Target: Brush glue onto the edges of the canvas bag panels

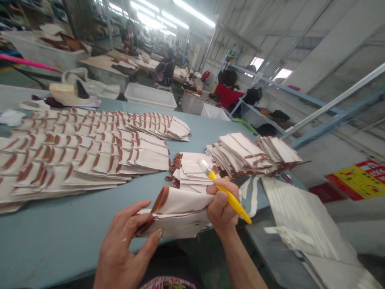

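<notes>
A folded white fabric piece with brown edging [183, 200] is held between my two hands at the table's front edge. My left hand [126, 237] grips its left end, thumb in front and fingers behind. My right hand [224, 204] is closed around a yellow-handled paintbrush [230, 196], its pale bristles pointing up and to the left. The same hand also touches the right end of the folded piece. Just beyond it lies a small stack of similar white pieces [192, 164] with brown ends.
Overlapping rows of white, brown-edged pieces [90, 148] cover the left of the blue-green table [60, 237]. More stacks [240, 150] stand at right. Long white strips [306, 212] lie on a lower surface at right. White bins [150, 96] and seated people [165, 68] are beyond.
</notes>
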The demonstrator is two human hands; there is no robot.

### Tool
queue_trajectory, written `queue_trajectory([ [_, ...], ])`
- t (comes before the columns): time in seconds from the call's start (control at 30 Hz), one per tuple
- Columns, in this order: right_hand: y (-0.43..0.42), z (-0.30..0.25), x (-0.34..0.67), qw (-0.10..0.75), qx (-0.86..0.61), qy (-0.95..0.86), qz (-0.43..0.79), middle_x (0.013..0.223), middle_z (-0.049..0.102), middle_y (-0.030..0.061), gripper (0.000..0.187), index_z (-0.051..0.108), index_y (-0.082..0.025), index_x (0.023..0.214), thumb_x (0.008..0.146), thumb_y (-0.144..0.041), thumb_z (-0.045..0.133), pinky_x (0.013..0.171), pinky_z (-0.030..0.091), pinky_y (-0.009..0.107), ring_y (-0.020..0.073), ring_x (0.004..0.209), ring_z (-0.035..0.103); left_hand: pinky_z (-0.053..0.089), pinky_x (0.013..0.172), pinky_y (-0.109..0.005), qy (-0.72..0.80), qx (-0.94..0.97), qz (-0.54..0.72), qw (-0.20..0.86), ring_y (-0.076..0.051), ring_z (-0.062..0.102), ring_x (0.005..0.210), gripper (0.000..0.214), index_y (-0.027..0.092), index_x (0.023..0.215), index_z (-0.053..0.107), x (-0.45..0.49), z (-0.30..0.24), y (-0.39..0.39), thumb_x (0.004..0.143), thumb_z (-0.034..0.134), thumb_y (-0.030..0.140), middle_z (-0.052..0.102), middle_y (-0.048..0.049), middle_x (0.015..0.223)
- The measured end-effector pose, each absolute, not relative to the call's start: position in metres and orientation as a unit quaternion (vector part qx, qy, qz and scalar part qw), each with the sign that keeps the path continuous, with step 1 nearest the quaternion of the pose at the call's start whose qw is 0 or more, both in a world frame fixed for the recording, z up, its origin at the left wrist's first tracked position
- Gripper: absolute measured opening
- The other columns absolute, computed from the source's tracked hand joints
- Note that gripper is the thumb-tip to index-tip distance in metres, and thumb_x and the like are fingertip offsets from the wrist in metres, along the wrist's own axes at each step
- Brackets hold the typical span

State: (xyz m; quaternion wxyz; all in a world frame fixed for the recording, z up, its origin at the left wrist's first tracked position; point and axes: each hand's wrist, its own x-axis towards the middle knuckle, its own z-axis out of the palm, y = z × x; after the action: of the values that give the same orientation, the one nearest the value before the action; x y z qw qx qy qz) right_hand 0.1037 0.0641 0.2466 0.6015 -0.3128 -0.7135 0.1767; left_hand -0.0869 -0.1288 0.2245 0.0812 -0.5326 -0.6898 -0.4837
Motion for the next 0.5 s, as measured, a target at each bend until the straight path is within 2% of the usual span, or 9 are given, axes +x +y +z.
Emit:
queue_trajectory([
  [0.03,0.062,0.245,0.103,0.613,-0.325,-0.697,0.181,0.078,0.071,0.0020,0.031,0.074,-0.027,0.113,0.111,-0.057,0.065,0.077,0.064,0.044,0.0244,0.070,0.070,0.069,0.087,-0.037,-0.689,-0.539,-0.474,0.099,-0.027,0.084,0.102,0.011,0.032,0.110,0.074,-0.087,0.221,-0.132,0.112,0.067,0.041,0.084,-0.0070,0.122],
  [0.1,0.058,0.244,0.101,0.635,-0.348,-0.663,0.189,0.074,0.068,0.0002,0.035,0.072,-0.027,0.110,0.111,-0.062,0.065,0.071,0.060,0.043,0.0229,0.062,0.064,0.068,0.086,-0.039,-0.691,-0.550,-0.454,0.116,-0.026,0.082,0.093,0.010,0.032,0.116,0.076,-0.082,0.213,-0.143,0.110,0.069,0.031,0.083,-0.0066,0.110],
  [0.17,0.055,0.244,0.095,0.648,-0.366,-0.638,0.198,0.069,0.062,-0.0028,0.039,0.069,-0.028,0.110,0.113,-0.066,0.061,0.064,0.054,0.039,0.0198,0.055,0.055,0.068,0.084,-0.039,-0.683,-0.575,-0.435,0.111,-0.026,0.082,0.086,0.030,0.033,0.130,0.075,-0.069,0.204,-0.154,0.104,0.070,0.018,0.085,-0.0050,0.102],
  [0.23,0.054,0.244,0.090,0.663,-0.383,-0.605,0.217,0.065,0.055,-0.0060,0.042,0.066,-0.029,0.108,0.114,-0.070,0.058,0.059,0.047,0.035,0.0171,0.051,0.047,0.070,0.089,-0.040,-0.674,-0.596,-0.427,0.093,-0.027,0.086,0.089,0.041,0.031,0.136,0.072,-0.053,0.197,-0.159,0.102,0.070,0.011,0.089,-0.0063,0.104],
  [0.3,0.056,0.242,0.088,0.676,-0.395,-0.574,0.243,0.062,0.050,-0.0087,0.045,0.063,-0.030,0.106,0.113,-0.074,0.057,0.056,0.041,0.032,0.0155,0.048,0.042,0.071,0.096,-0.040,-0.670,-0.609,-0.421,0.061,-0.029,0.089,0.099,0.036,0.030,0.137,0.070,-0.037,0.193,-0.157,0.105,0.067,0.014,0.091,-0.0085,0.111],
  [0.37,0.059,0.236,0.091,0.676,-0.399,-0.560,0.264,0.058,0.048,-0.0101,0.048,0.062,-0.030,0.103,0.110,-0.077,0.059,0.056,0.038,0.031,0.0148,0.046,0.039,0.073,0.096,-0.038,-0.681,-0.595,-0.426,0.018,-0.030,0.091,0.103,0.029,0.028,0.141,0.068,-0.023,0.193,-0.149,0.112,0.064,0.027,0.092,-0.0115,0.116],
  [0.43,0.063,0.227,0.100,0.660,-0.406,-0.563,0.287,0.055,0.047,-0.0104,0.053,0.061,-0.031,0.101,0.105,-0.083,0.061,0.058,0.041,0.032,0.0155,0.046,0.040,0.074,0.091,-0.035,-0.687,-0.581,-0.434,-0.040,-0.030,0.092,0.101,0.034,0.028,0.146,0.066,-0.014,0.195,-0.140,0.115,0.061,0.041,0.092,-0.0128,0.119],
  [0.5,0.066,0.217,0.111,0.600,-0.429,-0.568,0.365,0.054,0.045,-0.0098,0.060,0.059,-0.032,0.095,0.098,-0.092,0.059,0.061,0.045,0.035,0.0173,0.048,0.042,0.074,0.089,-0.032,-0.683,-0.577,-0.440,-0.087,-0.029,0.092,0.100,0.035,0.029,0.148,0.067,-0.010,0.199,-0.133,0.117,0.060,0.044,0.093,-0.0122,0.120],
])
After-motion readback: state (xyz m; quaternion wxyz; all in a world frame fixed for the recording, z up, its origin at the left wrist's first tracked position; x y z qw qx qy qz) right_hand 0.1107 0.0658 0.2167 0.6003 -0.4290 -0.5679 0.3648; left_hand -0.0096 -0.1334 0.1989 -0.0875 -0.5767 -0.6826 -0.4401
